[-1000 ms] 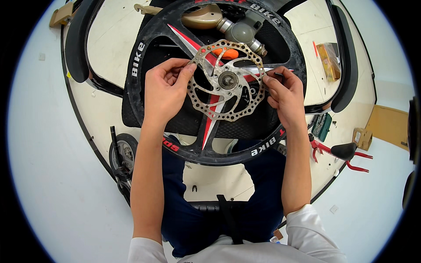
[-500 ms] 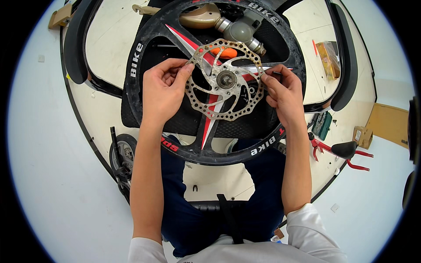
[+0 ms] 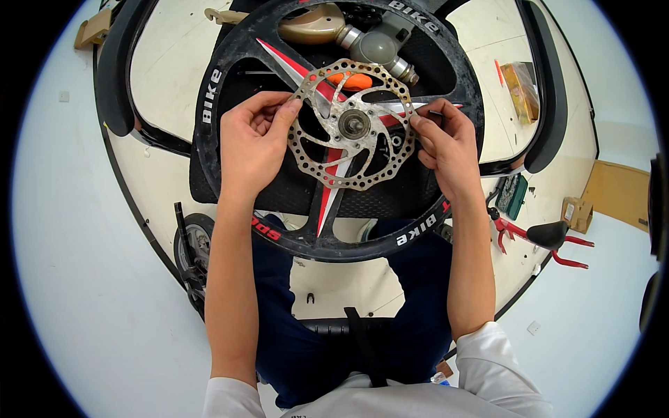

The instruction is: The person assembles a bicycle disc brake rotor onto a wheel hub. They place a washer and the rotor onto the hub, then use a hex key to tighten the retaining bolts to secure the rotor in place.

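Note:
A silver brake disc [image 3: 353, 182] with rows of holes lies over the hub at the middle of a black bicycle wheel [image 3: 230, 59] with red and white wedges on its spokes. My left hand [image 3: 256, 136] pinches the disc's left rim between thumb and fingers. On the opposite rim, my right hand [image 3: 449, 139] grips with the thumb and curled fingers. The threaded hub axle [image 3: 355, 125] pokes up through the disc's centre. Whether the disc touches the hub all round cannot be made out.
The wheel rests on a black chair seat between two armrests [image 3: 547, 90]. Beneath the spokes lie an orange-handled tool [image 3: 353, 81] and a beige and grey metal part [image 3: 310, 26]. A red frame piece [image 3: 512, 230], a green toolbox [image 3: 512, 197] and a small wheel [image 3: 198, 244] are on the floor.
The disc, wheel and both hands have shifted very slightly left and up in view. Both hands keep the same grip on the disc's rim.

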Demonstrator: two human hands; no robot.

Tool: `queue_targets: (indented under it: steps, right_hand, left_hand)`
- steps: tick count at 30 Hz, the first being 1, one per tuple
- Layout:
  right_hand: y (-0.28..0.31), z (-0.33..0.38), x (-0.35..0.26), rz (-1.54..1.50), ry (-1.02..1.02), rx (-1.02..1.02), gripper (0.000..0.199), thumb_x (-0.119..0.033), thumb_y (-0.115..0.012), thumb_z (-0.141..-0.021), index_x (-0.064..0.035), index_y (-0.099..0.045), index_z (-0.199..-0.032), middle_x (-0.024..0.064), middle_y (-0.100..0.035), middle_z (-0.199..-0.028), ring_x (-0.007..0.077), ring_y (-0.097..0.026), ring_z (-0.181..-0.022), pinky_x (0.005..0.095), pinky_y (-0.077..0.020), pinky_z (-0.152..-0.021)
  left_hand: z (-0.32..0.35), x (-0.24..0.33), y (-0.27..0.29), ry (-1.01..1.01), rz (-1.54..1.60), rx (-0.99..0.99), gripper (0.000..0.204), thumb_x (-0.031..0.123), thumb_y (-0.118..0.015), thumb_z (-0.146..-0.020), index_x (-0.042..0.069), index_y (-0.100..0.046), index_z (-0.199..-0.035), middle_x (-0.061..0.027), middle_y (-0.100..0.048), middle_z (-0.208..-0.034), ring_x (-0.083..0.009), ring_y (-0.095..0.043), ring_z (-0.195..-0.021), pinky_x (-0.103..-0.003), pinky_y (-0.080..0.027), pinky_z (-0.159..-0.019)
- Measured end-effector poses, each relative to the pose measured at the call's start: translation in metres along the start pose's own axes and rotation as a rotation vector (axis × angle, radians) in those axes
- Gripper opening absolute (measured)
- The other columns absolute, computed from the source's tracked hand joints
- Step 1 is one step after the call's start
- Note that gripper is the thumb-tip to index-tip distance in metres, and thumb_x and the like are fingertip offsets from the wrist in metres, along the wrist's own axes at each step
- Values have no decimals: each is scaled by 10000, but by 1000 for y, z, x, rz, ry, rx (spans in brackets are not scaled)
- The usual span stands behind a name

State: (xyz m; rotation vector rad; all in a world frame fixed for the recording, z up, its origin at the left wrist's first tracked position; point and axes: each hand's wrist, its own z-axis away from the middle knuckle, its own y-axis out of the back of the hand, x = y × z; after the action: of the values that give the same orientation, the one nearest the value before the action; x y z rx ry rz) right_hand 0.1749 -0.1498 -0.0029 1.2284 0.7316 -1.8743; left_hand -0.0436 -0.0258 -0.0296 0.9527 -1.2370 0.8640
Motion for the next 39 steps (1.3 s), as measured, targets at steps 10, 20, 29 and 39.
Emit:
queue_targets:
  steps: [10,20,29,39]
  right_hand:
    - [0,0,2,-27,11,-2,82,-31,-642,-913,5,-580,-953,-23,-557,-750,5,-329,-527,217,-212,-438]
    - [0,0,1,-15,6,7,91,-28,-649,-911,11,-578,-954,-5,-580,-775,8,-333,-523,219,-217,-433]
    - [-1,-1,3,-37,18,-4,77,-21,-643,-912,10,-581,-945,10,-608,-807,6,-339,-531,217,-208,-424]
    - [9,-1,-3,69,-34,-24,121,-83,-662,-909,14,-628,-973,8,-603,-785,6,-327,-514,204,-201,-423]
  left_hand:
    - [-1,0,3,45,-45,-18,191,97,-703,-938,-54,-707,-1054,-42,-709,-931,-64,-631,-835,-206,-497,-768]
    - [0,0,-1,5,-11,13,188,93,-715,-932,-70,-709,-1025,3,-654,-781,-9,-539,-672,-168,-428,-581]
    - [0,-1,-1,-1,-20,26,189,96,-714,-933,-67,-712,-1028,0,-662,-793,-9,-536,-674,-167,-431,-587]
    - [0,1,-2,4,3,29,186,93,-720,-927,-72,-708,-1011,-28,-682,-834,-33,-593,-715,-176,-471,-629]
